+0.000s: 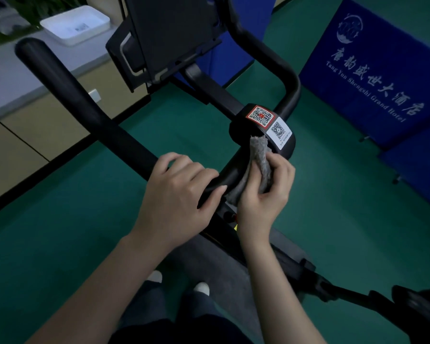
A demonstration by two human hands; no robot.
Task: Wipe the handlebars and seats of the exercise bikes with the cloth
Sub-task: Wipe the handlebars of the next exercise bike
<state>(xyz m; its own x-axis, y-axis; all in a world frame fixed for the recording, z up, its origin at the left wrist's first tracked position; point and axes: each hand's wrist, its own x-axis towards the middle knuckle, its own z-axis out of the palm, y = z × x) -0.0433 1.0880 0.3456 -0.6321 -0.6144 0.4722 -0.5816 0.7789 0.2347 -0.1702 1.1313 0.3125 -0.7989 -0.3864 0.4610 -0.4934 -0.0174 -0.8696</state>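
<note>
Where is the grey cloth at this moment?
In the head view, right of centre: the right hand grips the cloth against the handlebar, below the QR stickers, beside the left hand.

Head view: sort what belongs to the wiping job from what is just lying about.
Job: cloth, held in the right hand; handlebar, gripped by the left hand.
Lying about: white tray; blue banner; wall socket.

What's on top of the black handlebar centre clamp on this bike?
Two QR-code stickers: a red-bordered sticker and a white sticker beside it. The grey fluffy cloth, held by the right hand, laps over the black clamp at its near edge, hiding what lies beneath.
</note>
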